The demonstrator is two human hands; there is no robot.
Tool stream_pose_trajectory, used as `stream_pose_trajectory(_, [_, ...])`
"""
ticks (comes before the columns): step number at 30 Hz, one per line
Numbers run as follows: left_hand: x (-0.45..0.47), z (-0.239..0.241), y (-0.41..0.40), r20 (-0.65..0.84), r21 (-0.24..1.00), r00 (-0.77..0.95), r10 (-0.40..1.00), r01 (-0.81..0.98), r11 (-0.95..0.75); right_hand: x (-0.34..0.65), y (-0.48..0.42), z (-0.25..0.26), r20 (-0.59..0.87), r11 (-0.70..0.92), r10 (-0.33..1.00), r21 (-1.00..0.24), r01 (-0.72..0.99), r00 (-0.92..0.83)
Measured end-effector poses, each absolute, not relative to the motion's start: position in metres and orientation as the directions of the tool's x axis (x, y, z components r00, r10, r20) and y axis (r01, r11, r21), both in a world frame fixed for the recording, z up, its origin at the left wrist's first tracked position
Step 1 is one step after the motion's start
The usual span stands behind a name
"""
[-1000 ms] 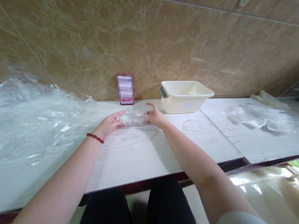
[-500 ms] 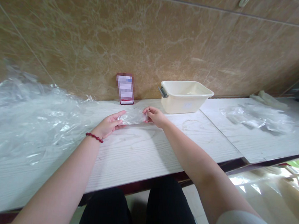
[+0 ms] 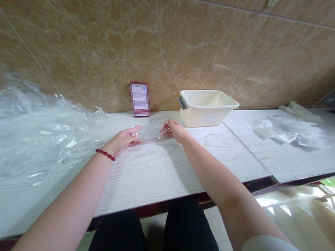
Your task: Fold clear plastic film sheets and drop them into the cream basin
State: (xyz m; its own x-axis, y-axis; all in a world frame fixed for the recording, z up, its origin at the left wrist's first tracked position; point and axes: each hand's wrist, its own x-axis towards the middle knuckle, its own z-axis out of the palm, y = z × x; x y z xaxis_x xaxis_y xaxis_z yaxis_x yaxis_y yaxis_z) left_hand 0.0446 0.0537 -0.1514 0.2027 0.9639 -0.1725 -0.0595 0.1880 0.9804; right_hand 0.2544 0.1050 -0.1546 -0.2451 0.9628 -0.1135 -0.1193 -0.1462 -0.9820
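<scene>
A small clear plastic bag (image 3: 151,132) lies on the white table (image 3: 151,171) between my hands. My left hand (image 3: 122,141), with a red bead bracelet on the wrist, pinches the bag's left end. My right hand (image 3: 175,130) has its fingers curled on the bag's right end. Both hands rest low on the table surface, a short way in front of the wall.
A big heap of clear plastic bags (image 3: 29,129) covers the table's left side. A cream plastic tub (image 3: 206,107) stands by the wall at the right of my hands, a small red-edged card (image 3: 139,99) beside it. More clear plastic (image 3: 290,130) lies far right.
My right hand's fingers have curled shut on the bag's right end; a second ago they were spread. The bag now looks flatter and more stretched between my hands.
</scene>
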Motion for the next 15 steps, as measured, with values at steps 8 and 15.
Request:
stream_pose_trajectory(8, [0.0516, -0.1514, 0.0518, -0.164, 0.985, 0.172, 0.971, -0.033, 0.172, 0.2515, 0.1030, -0.1588, -0.115, -0.113, 0.968, -0.993, 0.022, -0.224])
stream_pose_trajectory(15, [0.0471, -0.1521, 0.0541, -0.148, 0.981, 0.161, 0.976, -0.100, 0.165, 0.2578, 0.1101, -0.1624, -0.057, -0.030, 0.984, -0.986, 0.162, -0.167])
